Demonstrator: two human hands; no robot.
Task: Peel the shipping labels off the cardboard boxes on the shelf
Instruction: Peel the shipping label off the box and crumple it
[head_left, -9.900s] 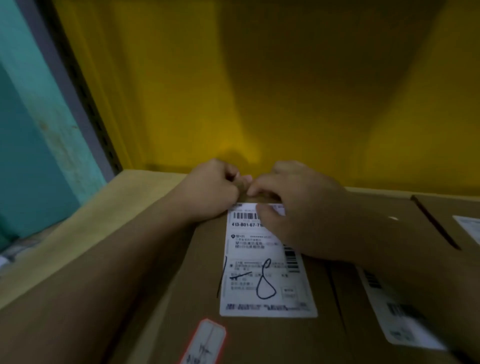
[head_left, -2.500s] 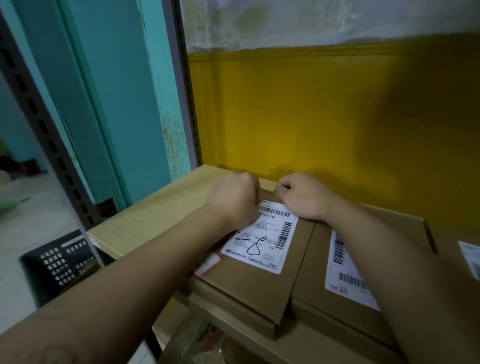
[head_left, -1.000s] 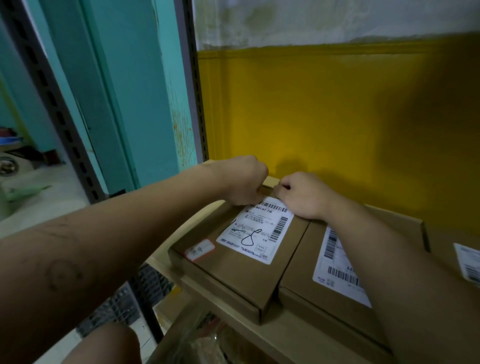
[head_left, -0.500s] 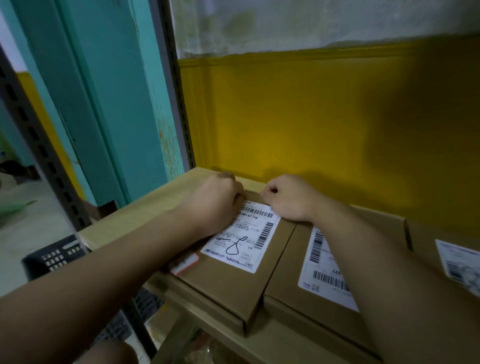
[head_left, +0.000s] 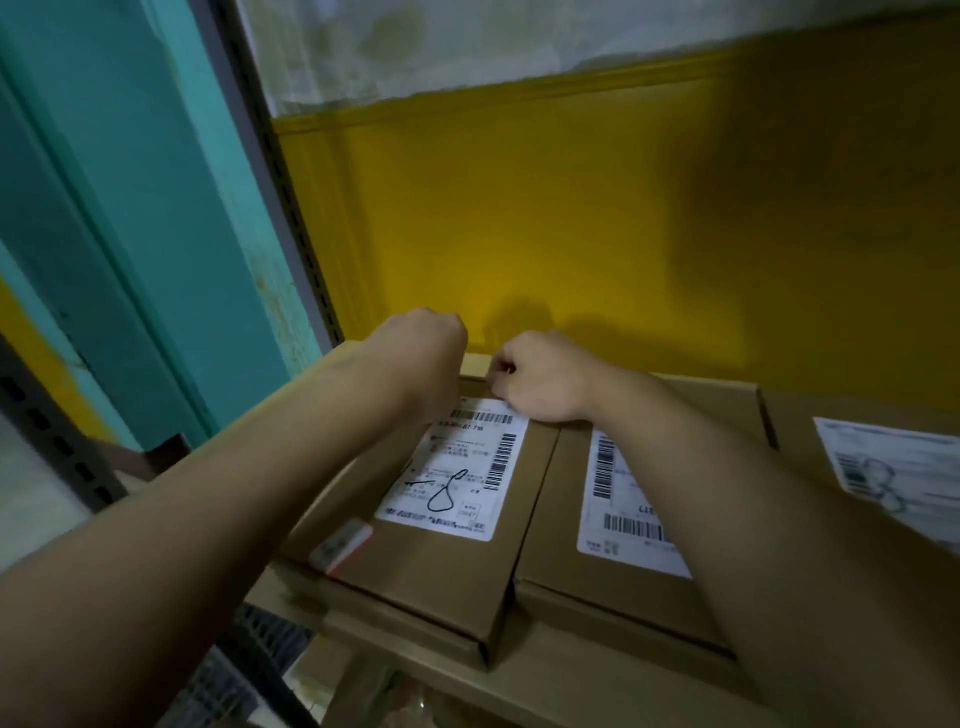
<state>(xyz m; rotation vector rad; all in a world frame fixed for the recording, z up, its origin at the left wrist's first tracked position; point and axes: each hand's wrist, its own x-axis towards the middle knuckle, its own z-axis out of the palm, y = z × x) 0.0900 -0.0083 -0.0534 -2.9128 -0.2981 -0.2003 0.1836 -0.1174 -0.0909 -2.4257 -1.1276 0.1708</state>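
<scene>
The left cardboard box (head_left: 426, 587) lies flat on the shelf, with a white shipping label (head_left: 457, 473) stuck flat on its top. Both of my hands are curled at the label's far edge. My left hand (head_left: 426, 358) covers the label's far left corner, and its fingers are hidden behind its back. My right hand (head_left: 540, 379) rests on the far right corner, with thumb and forefinger pinched together at the edge. A second box (head_left: 623, 597) on the right carries its own label (head_left: 618, 499), partly under my right forearm.
A third box with a label (head_left: 893, 467) lies at the far right. A small red-bordered sticker (head_left: 340, 545) sits on the left box's near corner. The yellow wall (head_left: 571, 234) stands close behind. A grey shelf upright (head_left: 280, 182) rises at the left, with a dark crate (head_left: 249, 670) below.
My head has shifted and the view moved slightly. Both hands stay curled at the label's far edge, and the label still lies flat.
</scene>
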